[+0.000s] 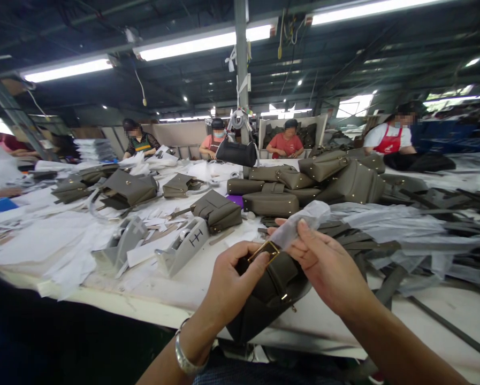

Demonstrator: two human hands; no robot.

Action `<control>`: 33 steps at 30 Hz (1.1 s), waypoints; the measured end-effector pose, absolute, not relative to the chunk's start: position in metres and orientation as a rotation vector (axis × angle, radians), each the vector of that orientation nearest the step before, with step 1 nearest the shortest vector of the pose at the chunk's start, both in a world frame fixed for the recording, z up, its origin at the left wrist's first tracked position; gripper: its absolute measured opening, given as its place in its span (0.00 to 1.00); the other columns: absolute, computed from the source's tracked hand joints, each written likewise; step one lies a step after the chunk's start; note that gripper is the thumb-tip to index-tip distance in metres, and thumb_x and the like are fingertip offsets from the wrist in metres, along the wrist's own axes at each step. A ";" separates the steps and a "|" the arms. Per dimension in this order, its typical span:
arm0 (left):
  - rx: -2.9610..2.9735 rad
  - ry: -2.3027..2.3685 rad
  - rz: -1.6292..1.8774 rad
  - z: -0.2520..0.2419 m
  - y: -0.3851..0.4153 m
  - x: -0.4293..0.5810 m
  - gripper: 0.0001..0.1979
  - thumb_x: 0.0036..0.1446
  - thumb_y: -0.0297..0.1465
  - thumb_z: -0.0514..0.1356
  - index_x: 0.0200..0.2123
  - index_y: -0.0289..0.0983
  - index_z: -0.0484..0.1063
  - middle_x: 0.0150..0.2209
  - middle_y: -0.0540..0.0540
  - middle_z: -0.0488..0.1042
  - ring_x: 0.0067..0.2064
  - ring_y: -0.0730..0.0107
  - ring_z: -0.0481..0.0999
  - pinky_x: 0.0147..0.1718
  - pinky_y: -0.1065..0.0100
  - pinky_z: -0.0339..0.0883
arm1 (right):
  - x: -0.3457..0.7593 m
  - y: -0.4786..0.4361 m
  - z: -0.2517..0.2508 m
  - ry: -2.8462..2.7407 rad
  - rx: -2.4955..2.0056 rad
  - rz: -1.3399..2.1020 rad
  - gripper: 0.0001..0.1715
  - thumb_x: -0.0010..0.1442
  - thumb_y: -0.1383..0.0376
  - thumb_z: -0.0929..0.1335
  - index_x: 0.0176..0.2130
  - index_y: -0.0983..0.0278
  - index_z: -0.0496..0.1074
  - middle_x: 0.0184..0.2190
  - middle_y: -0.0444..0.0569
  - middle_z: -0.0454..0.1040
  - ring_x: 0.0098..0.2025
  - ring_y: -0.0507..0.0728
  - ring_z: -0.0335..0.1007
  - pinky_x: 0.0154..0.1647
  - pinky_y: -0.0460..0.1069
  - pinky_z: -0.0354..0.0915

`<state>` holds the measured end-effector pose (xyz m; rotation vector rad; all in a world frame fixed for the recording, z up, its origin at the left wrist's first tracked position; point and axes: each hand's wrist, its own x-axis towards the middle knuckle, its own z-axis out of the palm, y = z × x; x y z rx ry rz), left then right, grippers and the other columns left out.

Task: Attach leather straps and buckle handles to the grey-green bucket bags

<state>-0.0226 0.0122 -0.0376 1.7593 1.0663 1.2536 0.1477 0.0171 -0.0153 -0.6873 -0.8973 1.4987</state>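
My left hand [231, 280] grips a dark olive leather bag [264, 302] at its strap, thumb resting beside the gold buckle [265, 250]. The bag hangs over the near edge of the white worktable [171, 291]. My right hand [324, 264] is closed on a strip of thin white wrapping paper [299, 222], pinched between thumb and fingers just right of the buckle. A metal bracelet sits on my left wrist.
Several finished olive bags [315, 179] are stacked at the table's middle and more lie at the left [123, 187]. Two grey metal stands [183, 248] sit among paper scraps. Dark straps and plastic sheets [416, 230] cover the right side. Several seated workers face the far edge.
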 end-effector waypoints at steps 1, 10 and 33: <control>1.781 1.088 1.260 -0.038 0.012 -0.022 0.11 0.62 0.36 0.59 0.32 0.36 0.75 0.31 0.49 0.74 0.35 0.69 0.70 0.35 0.72 0.60 | 0.150 0.016 -0.014 -0.884 -0.687 1.503 0.19 0.62 0.53 0.69 0.44 0.64 0.79 0.40 0.53 0.82 0.44 0.59 0.79 0.51 0.53 0.71; 1.796 1.153 1.328 -0.040 0.014 -0.013 0.10 0.62 0.36 0.60 0.31 0.36 0.75 0.29 0.50 0.72 0.32 0.71 0.69 0.32 0.72 0.60 | 0.149 0.009 -0.035 -1.062 -0.787 1.405 0.22 0.63 0.51 0.68 0.50 0.62 0.77 0.41 0.52 0.81 0.44 0.62 0.77 0.43 0.54 0.73; 2.664 1.174 1.458 -0.011 0.038 -0.041 0.05 0.61 0.27 0.62 0.39 0.38 0.78 0.39 0.46 0.78 0.42 0.68 0.75 0.43 0.68 0.69 | 0.108 0.013 -0.066 -1.660 -0.937 0.955 0.07 0.62 0.63 0.69 0.40 0.62 0.76 0.36 0.45 0.81 0.40 0.57 0.77 0.43 0.49 0.70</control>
